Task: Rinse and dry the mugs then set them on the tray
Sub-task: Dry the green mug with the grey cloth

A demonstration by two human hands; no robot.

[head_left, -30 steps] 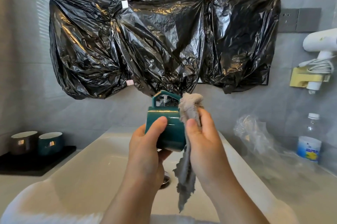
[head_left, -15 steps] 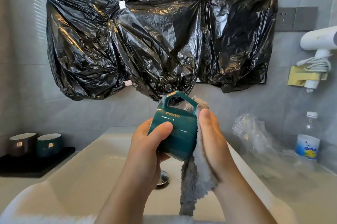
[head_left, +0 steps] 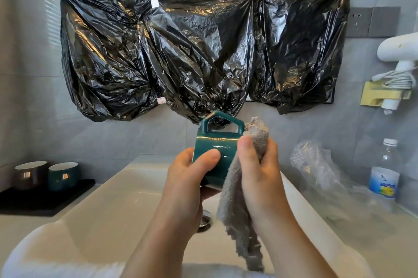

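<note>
Above the white sink (head_left: 95,205), in the head view, the left hand (head_left: 183,178) grips a green mug (head_left: 214,153) held on its side, handle pointing up. Its thumb lies across the near wall of the mug and its fingers curl round the far side, out of sight. The right hand (head_left: 257,171) pinches a grey cloth (head_left: 235,209) against the mug's right side, thumb on top of the cloth and fingers curled behind a bunched part of it; the rest of the cloth hangs down over the basin. Far to the left, a black tray (head_left: 40,200) sits on the counter with a dark brown mug (head_left: 30,173) and a second green mug (head_left: 63,174) standing upright on it, just beside each other. A water bottle (head_left: 384,173) stands at the right.
</note>
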